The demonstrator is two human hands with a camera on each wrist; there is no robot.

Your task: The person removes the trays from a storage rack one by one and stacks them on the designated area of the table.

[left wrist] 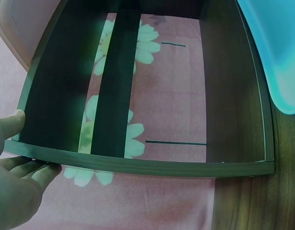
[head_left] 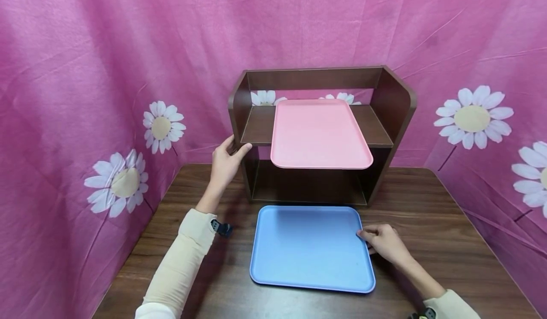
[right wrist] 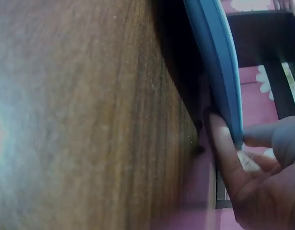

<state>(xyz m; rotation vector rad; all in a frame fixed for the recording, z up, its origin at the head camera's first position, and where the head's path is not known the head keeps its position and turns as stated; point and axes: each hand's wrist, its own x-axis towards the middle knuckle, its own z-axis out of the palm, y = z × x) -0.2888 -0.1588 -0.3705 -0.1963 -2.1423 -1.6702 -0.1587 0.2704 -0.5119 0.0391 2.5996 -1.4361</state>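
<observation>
Steadying, I'd say: left hand point(head_left: 225, 163) grips brown shelf point(head_left: 395, 103) | right hand point(head_left: 386, 243) pinches blue tray point(head_left: 312, 248) by its rim | next move likely calls for level 2-handed lift

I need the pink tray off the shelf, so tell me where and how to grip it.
Probably best by the middle of its front rim, coming from the front and pinching above and below: the pink tray juts out past the front edge of the brown shelf, leaving that end's underside unsupported and open to reach.
</observation>
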